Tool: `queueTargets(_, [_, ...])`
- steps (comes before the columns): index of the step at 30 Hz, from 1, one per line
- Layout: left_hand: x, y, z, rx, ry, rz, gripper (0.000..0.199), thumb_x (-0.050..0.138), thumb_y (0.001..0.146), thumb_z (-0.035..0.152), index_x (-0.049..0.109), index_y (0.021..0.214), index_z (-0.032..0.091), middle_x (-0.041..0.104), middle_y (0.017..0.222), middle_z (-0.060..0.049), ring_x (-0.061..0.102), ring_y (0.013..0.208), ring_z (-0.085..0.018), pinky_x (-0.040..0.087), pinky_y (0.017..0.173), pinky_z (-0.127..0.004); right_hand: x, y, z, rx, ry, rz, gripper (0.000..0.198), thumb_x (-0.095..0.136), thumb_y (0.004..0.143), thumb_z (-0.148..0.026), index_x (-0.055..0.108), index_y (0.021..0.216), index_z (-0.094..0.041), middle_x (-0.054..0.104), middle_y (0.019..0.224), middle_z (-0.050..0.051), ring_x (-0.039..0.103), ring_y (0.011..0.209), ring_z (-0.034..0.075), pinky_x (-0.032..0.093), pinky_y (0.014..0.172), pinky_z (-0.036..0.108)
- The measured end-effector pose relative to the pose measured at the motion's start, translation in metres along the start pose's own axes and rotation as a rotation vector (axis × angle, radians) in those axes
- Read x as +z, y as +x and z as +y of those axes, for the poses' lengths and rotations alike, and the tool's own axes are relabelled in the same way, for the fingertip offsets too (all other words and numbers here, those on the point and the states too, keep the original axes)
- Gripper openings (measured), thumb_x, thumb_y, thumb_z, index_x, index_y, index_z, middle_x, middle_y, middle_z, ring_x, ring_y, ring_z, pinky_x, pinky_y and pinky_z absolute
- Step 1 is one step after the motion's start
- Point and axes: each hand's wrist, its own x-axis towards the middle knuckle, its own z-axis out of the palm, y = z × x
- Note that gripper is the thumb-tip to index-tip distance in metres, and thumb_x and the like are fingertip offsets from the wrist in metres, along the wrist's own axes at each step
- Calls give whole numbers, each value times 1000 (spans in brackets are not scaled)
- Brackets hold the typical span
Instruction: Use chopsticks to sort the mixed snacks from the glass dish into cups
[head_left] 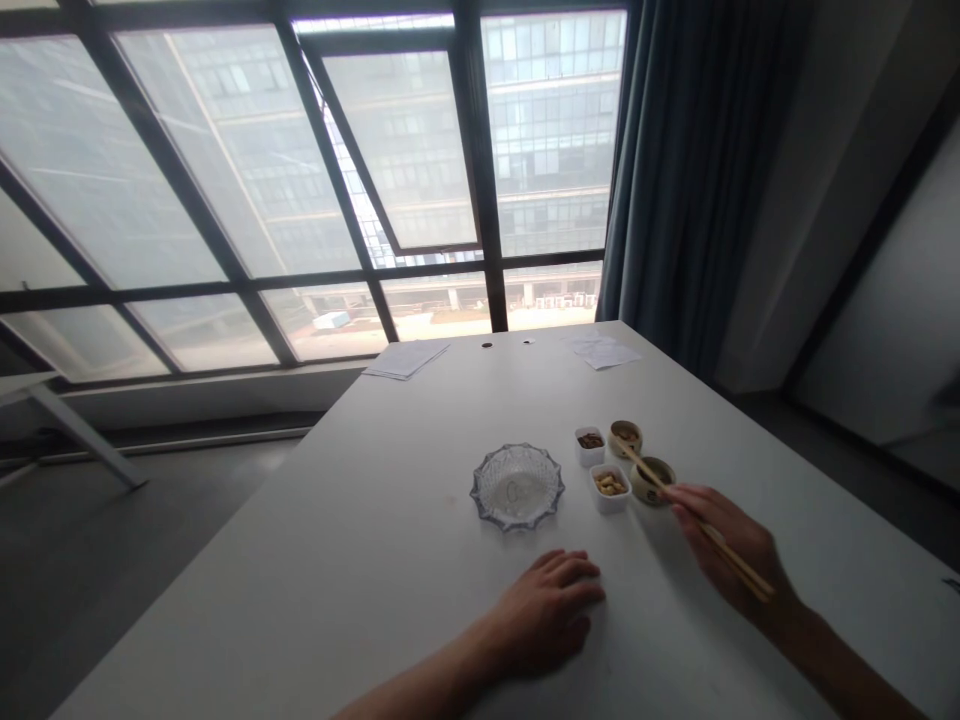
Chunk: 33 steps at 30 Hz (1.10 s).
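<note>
My right hand [731,545] is closed round a pair of wooden chopsticks [739,568]. Their tips reach over the near round pot to the far small round pot [613,440], which has brown bits inside; whether they touch the contents I cannot tell. The near round pot [664,494] has a dark inside, partly hidden by the chopsticks. Left of the pots stand a square white cup [590,456] of dark brown pieces and another white cup [611,503] of yellowish-tan pieces. My left hand [547,610] rests on the table with loosely bent fingers, below a scalloped glass bowl [517,487].
The white table [337,560] runs toward large windows. Papers [407,360] lie at its far left corner and more sheets [602,351] at the far right. A small dark round piece [487,345] sits near the far edge. A dark curtain [675,200] hangs beyond.
</note>
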Motion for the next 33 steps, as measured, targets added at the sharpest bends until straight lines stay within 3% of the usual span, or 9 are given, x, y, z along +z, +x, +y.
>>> queueTargets(3, [2,1,0,2,-2,10,38,59,86,22,59,125,26,60,137,-6,45,139,-25,31,119,-42,45,24,-31,-135,27,-164,29,46,101,-19,68,119,-21,71,117,11,69,110,24,54,96,36])
queueTargets(5, [3,1,0,8,0,10,39,60,86,23,59,125,26,60,137,-6,46,138,-24,31,119,-41,78,44,-42,-187,-65,-326,30,40,104,-20,68,116,-19,71,114,12,71,102,23,56,87,34])
queueTargets(8, [6,0,-3,12,3,11,40,60,86,25,58,126,27,60,138,-5,47,138,-22,30,120,-39,117,69,-45,-204,-109,-416,26,42,105,-19,67,107,-15,71,106,11,71,83,20,54,71,29])
queueTargets(11, [8,-2,-5,23,-17,26,40,60,87,28,58,127,28,60,139,-5,46,139,-22,29,120,-38,138,80,-40,-240,-133,-486,21,46,103,-16,67,100,-15,70,101,9,71,79,19,52,68,27])
queueTargets(16, [8,-2,-6,25,-48,35,40,61,87,28,57,127,28,60,139,-5,45,139,-22,29,120,-37,141,75,-34,-267,-178,-585,17,55,101,-28,66,100,-16,68,105,10,70,83,22,52,71,31])
queueTargets(21, [7,-2,-5,19,-52,35,40,61,88,27,58,128,26,60,139,-5,47,137,-22,28,121,-37,133,67,-38,-273,-176,-637,54,67,89,-56,62,124,-15,63,124,17,66,104,31,53,88,41])
queueTargets(24, [5,-2,-4,23,-43,22,41,61,89,30,57,129,26,60,140,-5,51,132,-23,30,119,-37,136,59,-40,-274,-179,-650,72,72,82,-61,58,133,-12,58,137,21,52,130,37,40,110,48])
queueTargets(27, [3,-3,-3,36,-28,-13,44,61,90,34,54,132,25,58,142,-7,49,134,-25,29,120,-40,142,50,-40,-257,-194,-662,84,76,78,-60,52,142,-10,50,148,24,38,143,38,28,118,52])
queueTargets(33, [0,-2,-2,40,21,-49,45,60,89,33,54,132,22,57,141,-9,47,136,-24,25,122,-37,134,45,-41,-217,-227,-696,93,83,73,-36,41,153,-11,38,158,24,27,149,39,24,119,56])
